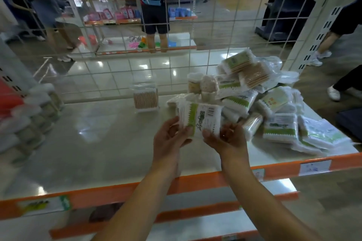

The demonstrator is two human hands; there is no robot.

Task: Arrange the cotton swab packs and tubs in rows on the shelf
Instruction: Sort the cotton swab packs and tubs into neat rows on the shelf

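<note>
- My left hand (170,136) and right hand (227,139) are up in front of me over the shelf (98,148), close together, both clamped on one stack of cotton swab packs (199,118).
- My left fingers curl round the stack's left edge, thumb on the front by the green band; my right thumb presses the lower right of the label, the other fingers curled behind.
- The stack stands upright between my hands, lifted off the shelf.
- Just right of the stack, a loose heap of packs (274,107) lies jumbled, reaching the shelf's right end.
- Behind the stack to the left, a clear tub (145,97) of swabs stands alone by the wire grid (121,68).
- Far left of the stack, blurred tubs (33,115) sit in a row.
</note>
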